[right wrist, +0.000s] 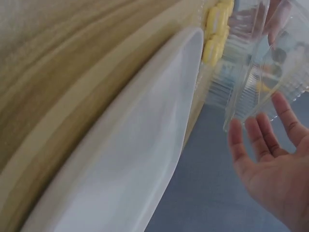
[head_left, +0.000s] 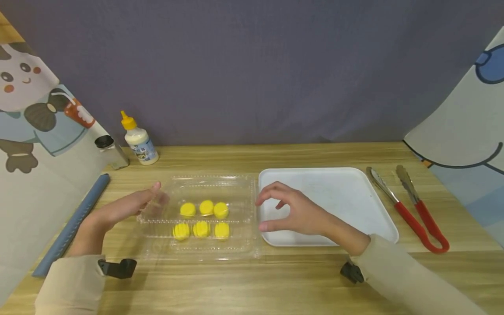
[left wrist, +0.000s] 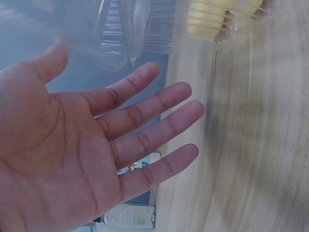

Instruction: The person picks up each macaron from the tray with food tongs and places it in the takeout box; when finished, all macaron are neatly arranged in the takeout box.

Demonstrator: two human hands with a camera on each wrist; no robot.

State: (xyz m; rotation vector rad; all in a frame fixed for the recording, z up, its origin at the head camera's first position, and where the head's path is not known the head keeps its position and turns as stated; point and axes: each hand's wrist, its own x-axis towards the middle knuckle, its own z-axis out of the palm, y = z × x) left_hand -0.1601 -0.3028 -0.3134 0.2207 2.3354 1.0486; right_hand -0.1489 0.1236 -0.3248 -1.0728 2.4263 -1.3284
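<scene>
A clear plastic clamshell box [head_left: 236, 253] stands on the wooden table between the two hands, its lid [right wrist: 253, 92] raised at an angle in the right wrist view. Several yellow macarons [head_left: 201, 229] sit inside in two rows, pale bands round their middles. At the box's left side is my left hand [left wrist: 72, 140], fingers spread and straight, palm bare. My right hand [head_left: 295, 212] is at the opposite side, over the white tray's left edge, with fingers loosely bent and nothing between them. Its fingertips are right at the lid's edge in the right wrist view.
The white tray [head_left: 334, 197] lies right of the box, with red-handled tongs [head_left: 421, 223] beyond it. Back left stand a yellow-capped glue bottle [head_left: 141, 146] and a small black-lidded container [head_left: 112, 153]. A blue-grey roll [head_left: 75, 223] runs along the left edge.
</scene>
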